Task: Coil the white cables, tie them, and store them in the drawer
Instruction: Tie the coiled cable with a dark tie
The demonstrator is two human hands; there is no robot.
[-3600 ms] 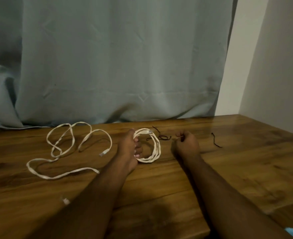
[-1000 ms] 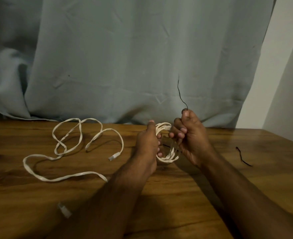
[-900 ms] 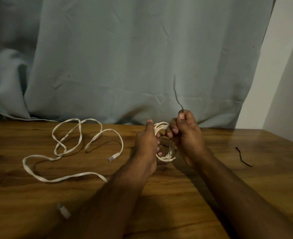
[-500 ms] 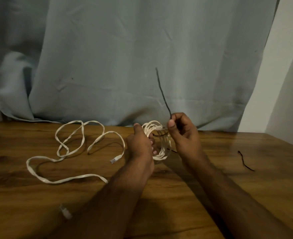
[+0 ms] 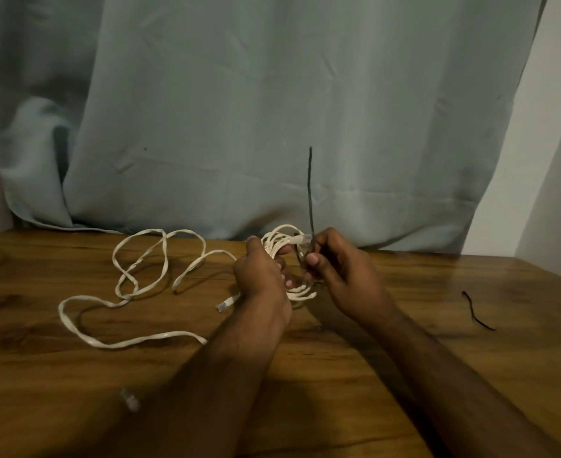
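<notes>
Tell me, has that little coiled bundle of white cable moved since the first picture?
Yes. The coiled cable lay flat on the table; now the left hand holds it raised off the wood.

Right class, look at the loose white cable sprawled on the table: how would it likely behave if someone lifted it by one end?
The loose white cable lies in slack, crossing loops, so it would probably hang floppy and trail rather than hold a shape. It looks flat and thin, so likely light. Its plug end might drag or snag across the wooden table.
</notes>
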